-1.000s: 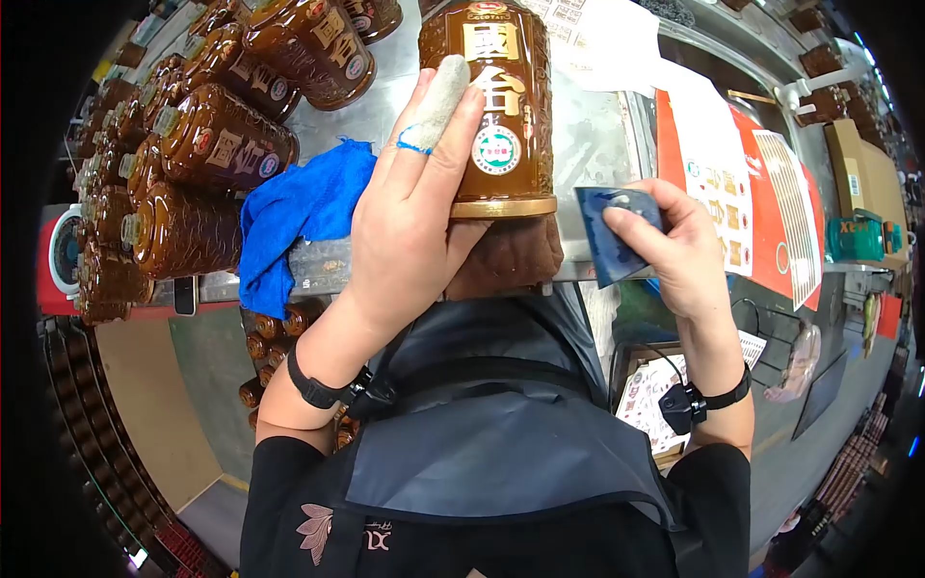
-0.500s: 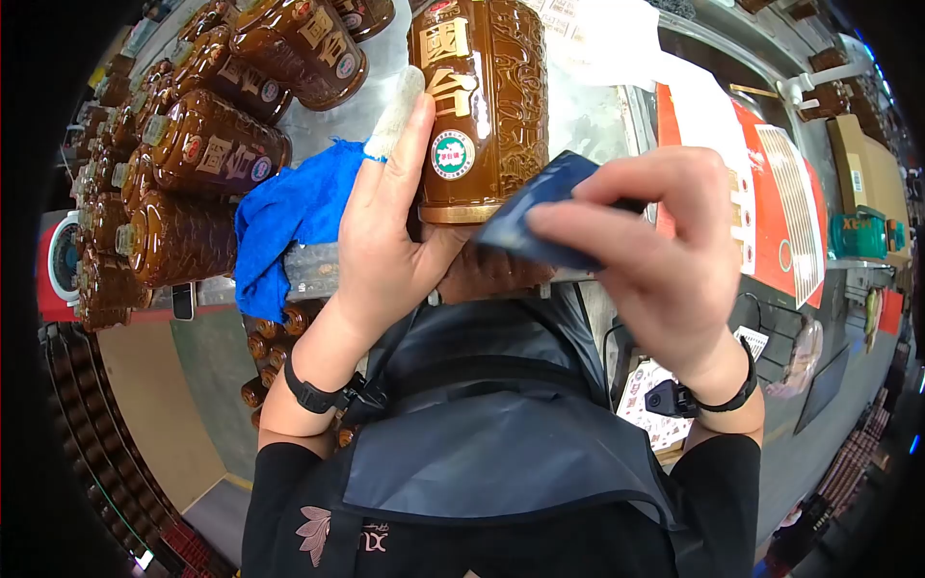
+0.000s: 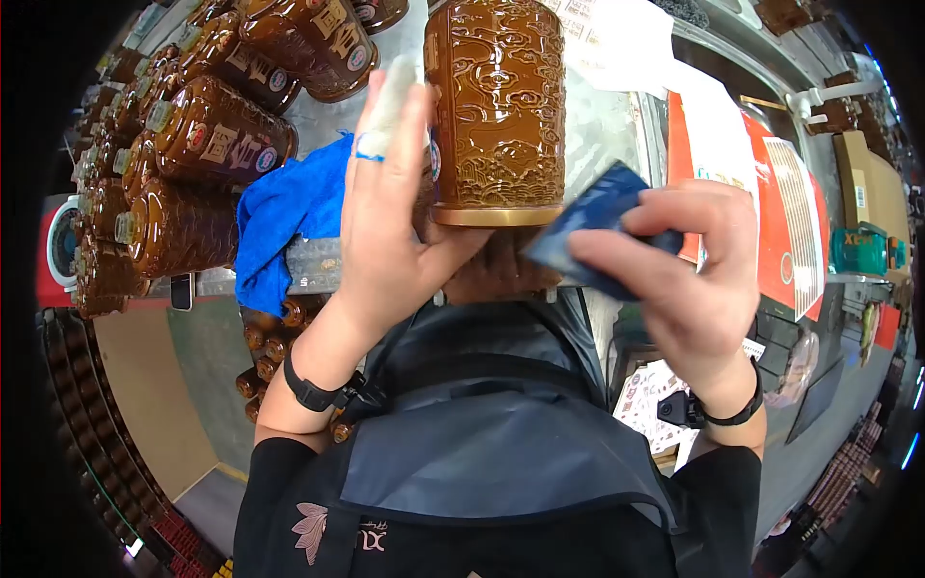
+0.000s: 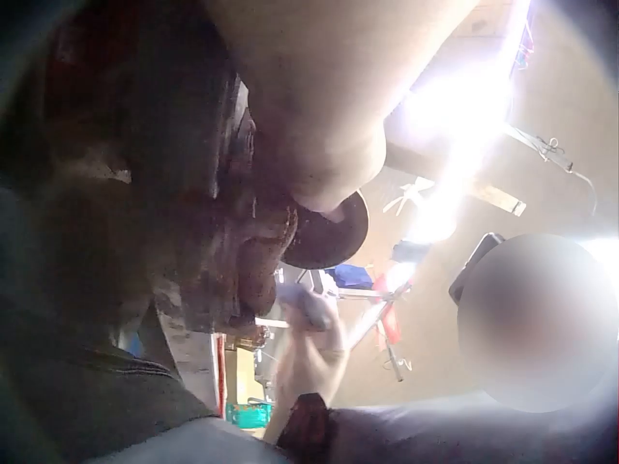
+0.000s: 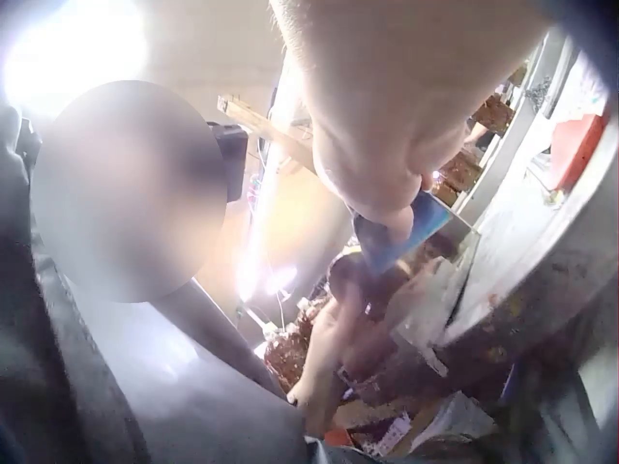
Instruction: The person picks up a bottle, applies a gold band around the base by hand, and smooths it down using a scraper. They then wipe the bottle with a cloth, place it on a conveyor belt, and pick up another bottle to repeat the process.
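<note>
A large brown embossed bottle (image 3: 496, 106) lies at the table's front edge, its gold-rimmed base toward the body, over a brown cloth (image 3: 496, 268). My left hand (image 3: 390, 207) lies along the bottle's left side with fingers straight, one in a pale finger cover, the thumb near the base. Between thumb and fingers my right hand (image 3: 699, 270) pinches a dark blue square pad (image 3: 602, 226), just right of the base; whether it touches the bottle I cannot tell. In the right wrist view the blue pad (image 5: 416, 232) shows beneath the right hand (image 5: 387, 145).
Several brown bottles (image 3: 224, 130) lie at the left, beside a blue cloth (image 3: 294, 214). To the right are white sticker sheets (image 3: 713, 135) on a red sheet (image 3: 776, 270). A phone (image 3: 182, 292) sits at the table's front-left edge.
The bottle has turned, so its gold characters have rolled out of sight and its embossed side shows. The right hand moved left with the blue pad toward the base, then slightly back right.
</note>
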Tool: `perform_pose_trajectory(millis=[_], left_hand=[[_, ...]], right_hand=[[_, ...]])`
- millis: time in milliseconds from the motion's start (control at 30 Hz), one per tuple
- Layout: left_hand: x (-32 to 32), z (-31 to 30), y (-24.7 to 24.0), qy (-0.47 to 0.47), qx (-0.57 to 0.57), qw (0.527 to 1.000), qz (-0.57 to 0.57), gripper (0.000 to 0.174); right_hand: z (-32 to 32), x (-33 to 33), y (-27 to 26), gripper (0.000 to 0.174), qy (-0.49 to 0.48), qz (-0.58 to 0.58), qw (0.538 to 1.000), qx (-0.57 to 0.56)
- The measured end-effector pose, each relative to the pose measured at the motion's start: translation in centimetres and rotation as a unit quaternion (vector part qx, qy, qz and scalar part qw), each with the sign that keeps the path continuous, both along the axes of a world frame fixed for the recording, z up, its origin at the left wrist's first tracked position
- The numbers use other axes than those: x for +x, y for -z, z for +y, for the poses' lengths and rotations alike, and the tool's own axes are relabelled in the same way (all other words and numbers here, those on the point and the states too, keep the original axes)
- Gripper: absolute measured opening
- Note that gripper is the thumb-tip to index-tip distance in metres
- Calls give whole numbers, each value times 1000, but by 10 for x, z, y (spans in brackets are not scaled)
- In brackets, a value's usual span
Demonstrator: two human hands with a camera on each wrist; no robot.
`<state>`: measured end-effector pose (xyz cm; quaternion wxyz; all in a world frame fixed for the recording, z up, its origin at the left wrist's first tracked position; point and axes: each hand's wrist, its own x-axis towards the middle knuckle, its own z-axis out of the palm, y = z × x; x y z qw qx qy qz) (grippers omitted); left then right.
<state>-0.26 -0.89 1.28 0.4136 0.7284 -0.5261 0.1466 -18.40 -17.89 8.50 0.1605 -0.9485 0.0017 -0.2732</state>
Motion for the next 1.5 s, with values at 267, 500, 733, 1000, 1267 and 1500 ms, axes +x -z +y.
perform_pose_trajectory(millis=[267,500,733,1000,1267,1500], left_hand=[[4,-12,-4,55,5,998,5,83],[1,-13,-2,52,0,998,27,81],[0,-5,5,52,-6,995,87,82],[-3,-16,-10,29,-43,998,-35,84],[-1,-15,-9,49,-1,999,13,82],[-1,-12,-6,49,-6,999,24,82]], right_hand=[[-6,1,20,33,-59,0,998,-18],[-1,9,5,35,-75,-46,995,-41],[-13,-9,38,30,-35,66,997,-30],[10,16,2,36,-81,-11,996,-17],[-9,-6,21,34,-30,62,997,-47],[2,17,5,33,-77,-7,997,-5]])
